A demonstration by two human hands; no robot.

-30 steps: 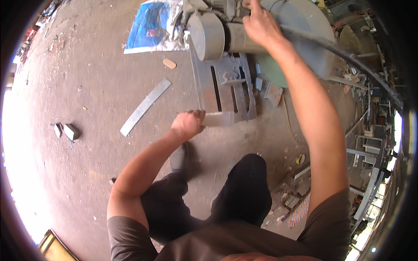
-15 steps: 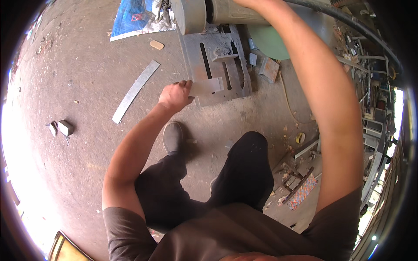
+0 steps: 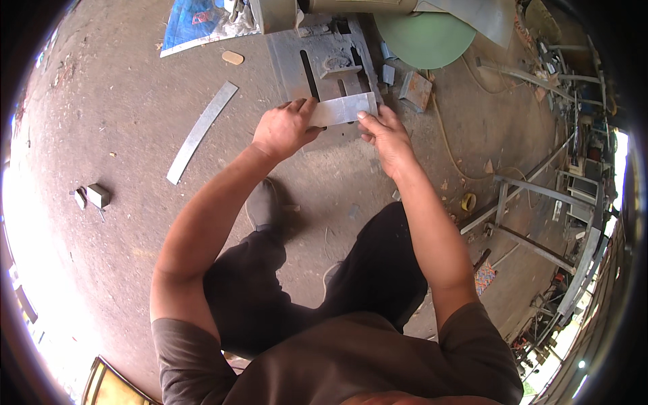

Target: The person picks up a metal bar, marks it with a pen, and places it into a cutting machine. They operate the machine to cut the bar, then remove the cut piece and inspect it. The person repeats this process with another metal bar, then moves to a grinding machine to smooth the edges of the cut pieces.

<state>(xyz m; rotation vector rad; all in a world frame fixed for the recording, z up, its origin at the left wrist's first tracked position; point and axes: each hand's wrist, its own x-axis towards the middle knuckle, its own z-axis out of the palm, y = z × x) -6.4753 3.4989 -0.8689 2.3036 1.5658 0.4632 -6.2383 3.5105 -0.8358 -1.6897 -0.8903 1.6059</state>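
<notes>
A short, flat metal strip (image 3: pixel 343 109) lies level between my two hands, over the front part of a slotted metal machine base (image 3: pixel 287 64). My left hand (image 3: pixel 287 128) is closed round its left end. At the other end my right hand (image 3: pixel 388 138) pinches the strip, thumb on top and fingers beneath. Behind the strip a small raised clamp plate (image 3: pixel 341 71) stands on the base. The grey machine head (image 3: pixel 358 6) crosses the top edge of the view, and a green rounded panel (image 3: pixel 425 40) sits to its right.
A longer metal strip (image 3: pixel 202 133) lies on the concrete floor at left, near a tan oval piece (image 3: pixel 233 58). Small metal blocks (image 3: pixel 98 196) rest farther left. A blue and white sack (image 3: pixel 202 27) is beyond. Right of the base are a metal box (image 3: pixel 415 91) and a steel frame (image 3: pixel 540 192).
My right hand has come down from the machine head and taken the strip's right end. The left hand has shifted slightly right and away from me with the strip.
</notes>
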